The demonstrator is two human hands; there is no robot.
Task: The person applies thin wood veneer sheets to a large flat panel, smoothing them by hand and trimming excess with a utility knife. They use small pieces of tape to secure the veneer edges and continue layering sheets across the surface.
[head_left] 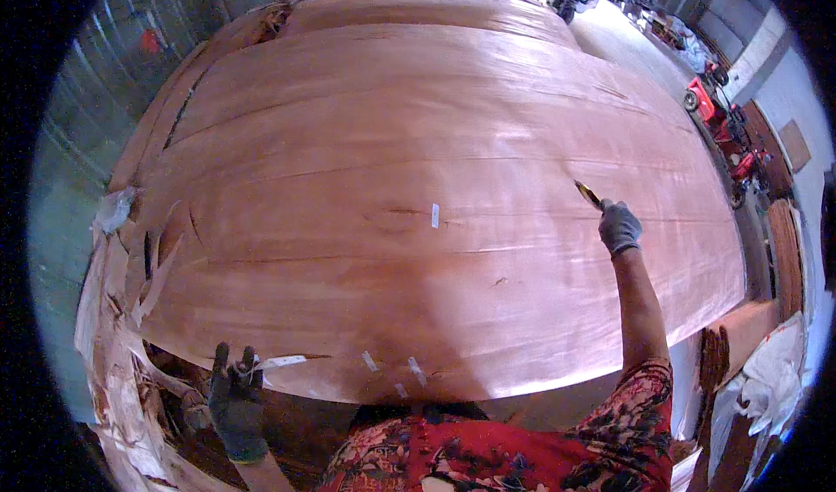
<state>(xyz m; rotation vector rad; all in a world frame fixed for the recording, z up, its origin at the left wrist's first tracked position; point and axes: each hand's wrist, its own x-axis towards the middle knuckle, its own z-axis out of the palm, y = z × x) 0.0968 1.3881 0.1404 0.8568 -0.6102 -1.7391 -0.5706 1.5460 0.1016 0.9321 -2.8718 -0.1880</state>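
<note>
A large reddish-brown wood veneer sheet (366, 178) spreads before me, its near edge curving past my body. My right hand (619, 227), in a grey glove, is closed around a utility knife (589, 195) with yellow and dark parts. The knife points up and left over the right part of the sheet. At the near left edge, my left hand (237, 402), in a dark glove, has its fingers partly bent. A white tape strip (283, 361) runs from those fingers to a split in the veneer. Another short white tape piece (434, 215) lies mid-sheet.
Short tape pieces (370, 361) lie near the front edge. Torn veneer scraps (131, 361) hang along the left side, by a corrugated metal wall (87, 100). Stacked veneer (740, 340) and white plastic sheeting (771, 370) stand at right. Red vehicles (701, 98) are parked farther back.
</note>
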